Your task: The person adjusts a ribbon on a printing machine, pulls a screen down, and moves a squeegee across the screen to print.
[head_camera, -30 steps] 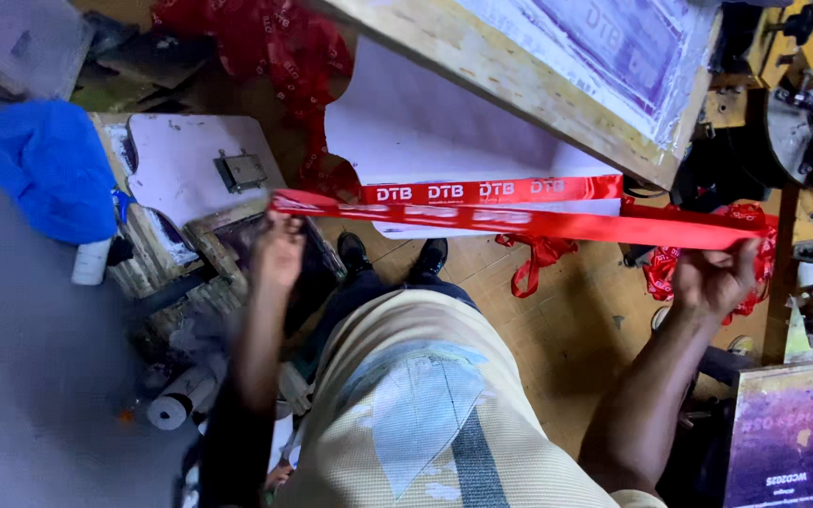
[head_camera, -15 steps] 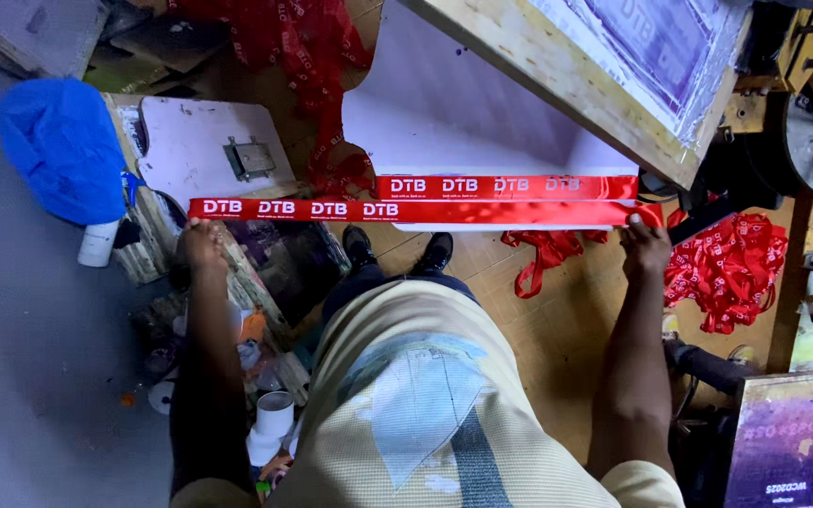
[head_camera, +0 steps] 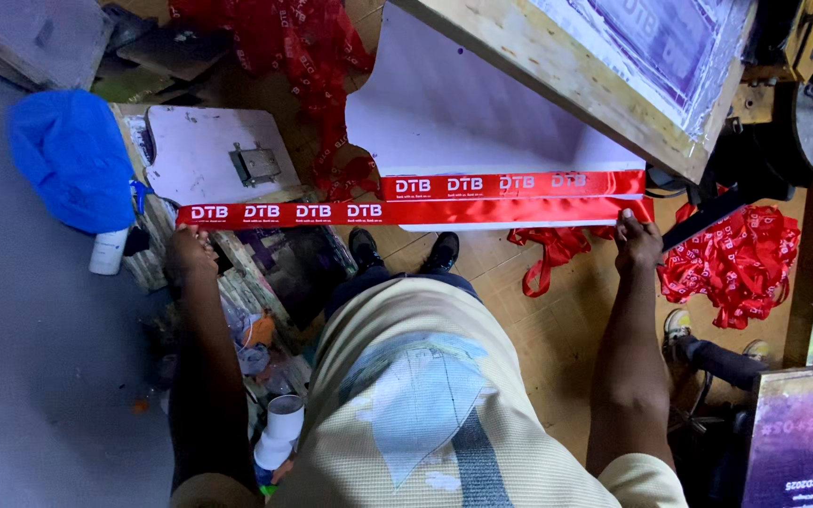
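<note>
A long red ribbon with white printed lettering is stretched level between my two hands. My left hand grips its left end, out over a cluttered shelf. My right hand pinches its right end at the front edge of a white printing board. A second printed red ribbon lies flat along that board's front edge, just above the held one. A wooden-framed print screen hangs tilted above the board.
A heap of red ribbons lies on the wooden floor at right, more red ribbons trail at the top. A blue cloth, a white pallet board and several bottles sit at left. Another person's shoe shows at right.
Both hands have spread apart and pulled the ribbon straight; it was bunched near the right hand a second ago. My left hand moved left, and the ribbon dropped to the board's front edge.
</note>
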